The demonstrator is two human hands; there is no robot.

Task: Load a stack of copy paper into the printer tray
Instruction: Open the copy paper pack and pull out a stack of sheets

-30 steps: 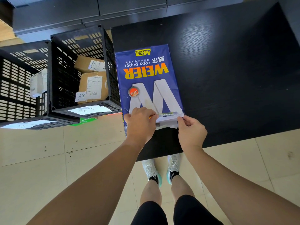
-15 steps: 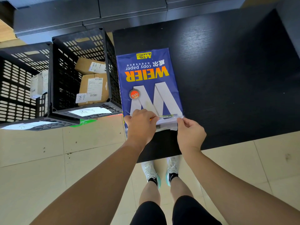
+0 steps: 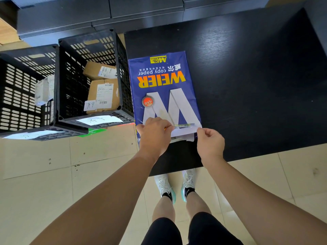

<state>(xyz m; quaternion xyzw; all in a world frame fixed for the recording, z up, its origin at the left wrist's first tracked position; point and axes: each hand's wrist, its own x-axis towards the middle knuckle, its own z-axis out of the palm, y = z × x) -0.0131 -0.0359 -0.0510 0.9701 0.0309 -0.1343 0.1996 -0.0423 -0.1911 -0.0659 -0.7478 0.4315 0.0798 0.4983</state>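
A blue wrapped ream of copy paper (image 3: 162, 85) lies on the black table (image 3: 247, 85), its near end close to the table's front edge. The wrapper is torn open at that near end, and a white flap (image 3: 184, 134) shows there. My left hand (image 3: 154, 135) rests on the near left corner, closed around a thin yellow-green tool (image 3: 182, 125) that lies across the wrapper's edge. My right hand (image 3: 210, 144) pinches the flap at the near right corner. No printer or tray is in view.
Two black slatted crates (image 3: 74, 50) (image 3: 17, 82) stand on the tiled floor left of the table; the nearer one holds cardboard parcels (image 3: 104, 96). Dark cabinets (image 3: 106, 13) run along the back. My feet are under the table's front edge.
Both hands stay at the ream's near end. My right hand's fingers have closed in on the flap's corner. The view has tilted a little, so the ream sits lower in the frame.
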